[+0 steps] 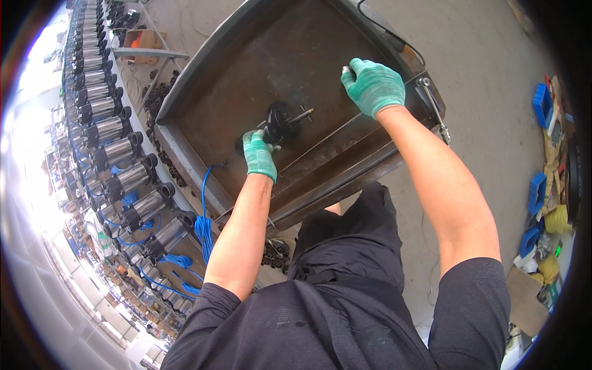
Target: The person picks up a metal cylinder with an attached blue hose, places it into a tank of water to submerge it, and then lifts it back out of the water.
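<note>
Workbench (253,61) brown, rimmed, beneath black part (279,123); floor (484,80) grey.

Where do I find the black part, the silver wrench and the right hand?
Black part (279,124): head view, on its dark body.
Silver wrench (434,108): head view, midway along its handle.
Right hand (377,89): head view, on its gloved back.

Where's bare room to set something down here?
Bare: the far half of the brown metal tray, beyond the black metal-shafted part, and the patch between that and the green-gloved right hand. Crowded: around the green-gloved left hand; the right edge, bearing a silver wrench.
</note>
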Demonstrator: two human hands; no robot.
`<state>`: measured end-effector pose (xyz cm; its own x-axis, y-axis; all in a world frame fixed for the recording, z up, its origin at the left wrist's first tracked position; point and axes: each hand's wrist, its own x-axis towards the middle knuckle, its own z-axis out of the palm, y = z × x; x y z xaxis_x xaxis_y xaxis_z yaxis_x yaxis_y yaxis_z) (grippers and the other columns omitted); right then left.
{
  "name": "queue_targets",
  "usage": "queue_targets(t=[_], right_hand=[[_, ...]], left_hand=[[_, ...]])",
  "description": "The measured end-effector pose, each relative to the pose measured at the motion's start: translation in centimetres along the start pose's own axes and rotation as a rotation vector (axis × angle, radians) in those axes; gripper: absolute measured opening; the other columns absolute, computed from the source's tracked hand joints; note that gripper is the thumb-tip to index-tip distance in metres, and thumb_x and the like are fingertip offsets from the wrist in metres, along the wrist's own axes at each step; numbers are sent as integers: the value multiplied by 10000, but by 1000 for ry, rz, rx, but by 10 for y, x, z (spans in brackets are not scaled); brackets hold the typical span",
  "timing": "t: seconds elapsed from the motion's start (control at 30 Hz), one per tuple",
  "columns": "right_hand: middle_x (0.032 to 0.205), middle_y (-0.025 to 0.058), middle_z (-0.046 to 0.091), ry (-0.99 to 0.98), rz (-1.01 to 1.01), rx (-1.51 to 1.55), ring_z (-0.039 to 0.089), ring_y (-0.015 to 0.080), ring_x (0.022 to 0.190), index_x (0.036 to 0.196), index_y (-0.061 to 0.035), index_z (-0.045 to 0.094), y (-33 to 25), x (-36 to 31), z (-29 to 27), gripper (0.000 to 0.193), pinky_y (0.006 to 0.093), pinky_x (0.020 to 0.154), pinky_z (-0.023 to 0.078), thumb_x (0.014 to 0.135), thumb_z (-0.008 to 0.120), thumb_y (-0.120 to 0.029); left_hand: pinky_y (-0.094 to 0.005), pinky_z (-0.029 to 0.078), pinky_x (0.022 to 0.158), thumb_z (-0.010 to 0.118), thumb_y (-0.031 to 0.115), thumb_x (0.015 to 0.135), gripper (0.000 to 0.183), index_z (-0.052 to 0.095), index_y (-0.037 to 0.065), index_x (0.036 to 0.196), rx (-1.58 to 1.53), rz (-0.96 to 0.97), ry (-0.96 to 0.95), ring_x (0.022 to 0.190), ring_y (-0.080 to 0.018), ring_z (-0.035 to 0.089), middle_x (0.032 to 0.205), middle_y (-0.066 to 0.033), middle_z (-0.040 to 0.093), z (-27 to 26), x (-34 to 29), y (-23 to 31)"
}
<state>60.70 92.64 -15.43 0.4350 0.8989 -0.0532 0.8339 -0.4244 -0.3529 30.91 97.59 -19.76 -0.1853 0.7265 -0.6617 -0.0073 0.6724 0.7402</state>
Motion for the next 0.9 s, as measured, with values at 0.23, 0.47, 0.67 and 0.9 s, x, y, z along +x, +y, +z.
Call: queue_targets(t=[0.23, 0.47, 0.67, 0.9], right_hand=[[903, 124, 735, -19, -2, 10, 711, 336, 831, 954, -126, 703, -2, 1, -2, 310, 471, 746, 575, 992, 515, -370], [925, 146, 738, -134, 45, 19, 706, 376, 882, 997, -131, 699, -12, -1, -23, 353, 503, 772, 560, 973, 522, -436], [912, 198, 719, -94, -16, 395, 680, 424, 897, 1058, -107, 687, -12, -23, -24, 442, 489, 771, 532, 990, 561, -525], [931, 253, 702, -252, -201, 836, 690, 386, 842, 1073, 12, 662, -136, -123, -77, 401, 417, 773, 524, 1024, 595, -380]], left_hand=[[-322, 520, 481, 586, 161, 971, 124, 541, 103, 1071, 88, 56, 4, 503, -123, 473, 853, -50, 579, 2, 0, 3], [-266, 507, 476, 670, 60, 942, 178, 533, 38, 1053, 322, 294, -51, 574, -127, 562, 868, -55, 583, -34, -29, 38], [-239, 470, 468, 658, 52, 973, 129, 537, 31, 1012, 325, 555, -73, 521, -83, 547, 767, -26, 555, -62, -108, 83], [-216, 428, 524, 716, 43, 924, 172, 556, 49, 988, 371, 830, -15, 610, -42, 491, 801, 15, 545, -86, -191, 107]])
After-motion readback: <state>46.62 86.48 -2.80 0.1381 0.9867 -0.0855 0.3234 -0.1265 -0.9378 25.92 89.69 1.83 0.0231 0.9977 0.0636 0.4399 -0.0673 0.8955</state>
